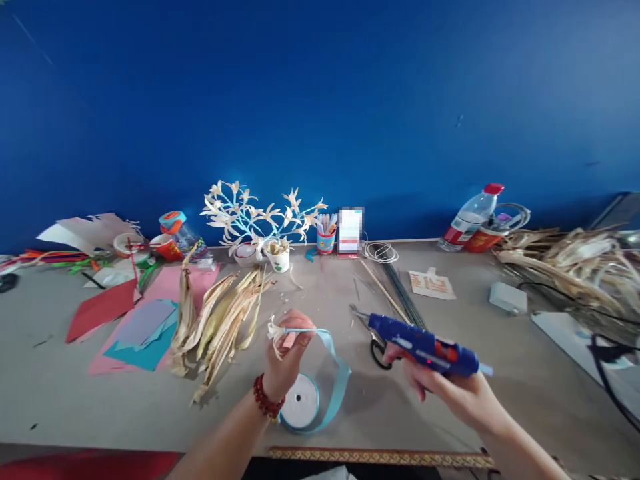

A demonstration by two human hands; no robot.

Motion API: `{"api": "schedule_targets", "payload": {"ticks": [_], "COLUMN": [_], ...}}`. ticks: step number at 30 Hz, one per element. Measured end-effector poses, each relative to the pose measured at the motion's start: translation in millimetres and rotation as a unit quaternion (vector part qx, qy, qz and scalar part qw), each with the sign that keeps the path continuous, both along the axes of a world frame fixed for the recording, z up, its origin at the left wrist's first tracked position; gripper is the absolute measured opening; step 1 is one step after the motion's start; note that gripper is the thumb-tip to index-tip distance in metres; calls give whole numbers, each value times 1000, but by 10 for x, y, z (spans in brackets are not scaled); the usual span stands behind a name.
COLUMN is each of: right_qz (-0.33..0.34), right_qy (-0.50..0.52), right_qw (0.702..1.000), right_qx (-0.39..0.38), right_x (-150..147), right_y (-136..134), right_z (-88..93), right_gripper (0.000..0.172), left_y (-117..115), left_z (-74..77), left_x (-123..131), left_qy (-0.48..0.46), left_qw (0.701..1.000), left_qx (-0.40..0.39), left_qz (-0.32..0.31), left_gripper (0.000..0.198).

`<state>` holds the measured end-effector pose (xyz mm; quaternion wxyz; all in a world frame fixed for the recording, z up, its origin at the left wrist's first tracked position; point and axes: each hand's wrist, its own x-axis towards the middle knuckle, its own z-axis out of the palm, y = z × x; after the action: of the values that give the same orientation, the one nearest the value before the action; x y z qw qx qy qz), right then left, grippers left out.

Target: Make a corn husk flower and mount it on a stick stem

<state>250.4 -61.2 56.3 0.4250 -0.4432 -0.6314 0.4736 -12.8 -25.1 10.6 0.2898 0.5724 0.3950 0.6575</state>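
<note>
A: How are the fingers of the left hand (289, 350) set?

B: Pinched nearly together, gripping a pale flower (275, 331) whose bloom pokes out to the left of the fingertips.

A: And the light blue ribbon (341, 383)?

B: It leaves those fingers on the right and loops down to a white-faced spool (300, 401), which lies just below the left hand, beside the wrist.

A: The right hand (433, 380)?

B: Its fingers are curled round the handle of a blue glue gun (423, 343). Whether one presses the trigger, nobody could tell. The nozzle points left, apart from the flower.

A: Anything near either set of fingers?

B: Black-handled scissors (380, 365) just left of the right fingers; dried husks (235, 333) left of the left ones.
</note>
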Motion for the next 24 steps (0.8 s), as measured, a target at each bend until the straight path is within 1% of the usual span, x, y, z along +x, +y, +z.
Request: {"api": "schedule_targets", "payload": {"ticks": [3, 6, 8, 13, 18, 24], "right_qz": [20, 2, -9, -5, -4, -20], "right_qy": [-51, -119, -154, -210, -236, -255], "right_qw": [994, 971, 955, 939, 930, 924], "right_qx": [91, 206, 252, 271, 281, 285], "right_x": [-212, -271, -264, -226, -236, -234], "right_y": [-86, -99, -99, -108, -98, -110], "right_z": [-19, -57, -91, -164, -162, -164], "right_gripper": [25, 20, 20, 17, 13, 12], "left_y": [2, -3, -11, -33, -27, 9], "left_z": [-14, -27, -32, -42, -46, -104], "left_x": [-17, -28, -32, -29, -30, -39], "left_qy": [15, 34, 43, 39, 23, 24], "left_qw": [1000, 999, 999, 999, 999, 998], "left_qx": [-6, -17, -13, 11, 26, 34], "left_qz": [18, 23, 11, -9, -38, -49], "left_gripper": [17, 18, 17, 9, 8, 8]}}
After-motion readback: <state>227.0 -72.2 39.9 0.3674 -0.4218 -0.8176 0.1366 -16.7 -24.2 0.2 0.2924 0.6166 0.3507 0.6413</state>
